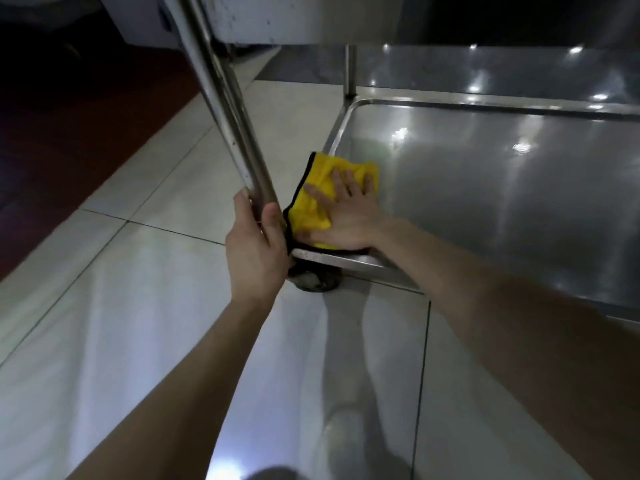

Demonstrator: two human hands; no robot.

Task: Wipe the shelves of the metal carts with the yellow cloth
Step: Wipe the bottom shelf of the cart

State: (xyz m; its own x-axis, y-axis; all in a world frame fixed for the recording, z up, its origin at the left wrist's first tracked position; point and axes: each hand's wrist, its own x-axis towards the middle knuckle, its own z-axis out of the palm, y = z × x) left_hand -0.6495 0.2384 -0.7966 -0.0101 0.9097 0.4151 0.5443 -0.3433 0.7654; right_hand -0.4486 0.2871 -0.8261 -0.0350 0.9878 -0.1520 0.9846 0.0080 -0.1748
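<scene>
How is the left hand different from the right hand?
The left hand curls round the cart's upright post; the right hand lies flat, fingers spread. The left hand touches bare metal; the right hand presses the yellow cloth on the shelf. Both are bare.

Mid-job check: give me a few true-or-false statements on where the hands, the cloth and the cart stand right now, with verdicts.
1. The right hand presses flat on the yellow cloth. True.
2. The yellow cloth lies in the middle of the shelf. False: it lies at the near left corner of the lower shelf, beside the upright post.
3. The left hand grips the upright post near its foot. True.
4. The left hand holds a spray bottle. False: it holds only the post.
5. A caster wheel shows under that shelf corner, on the tiled floor. True.
</scene>
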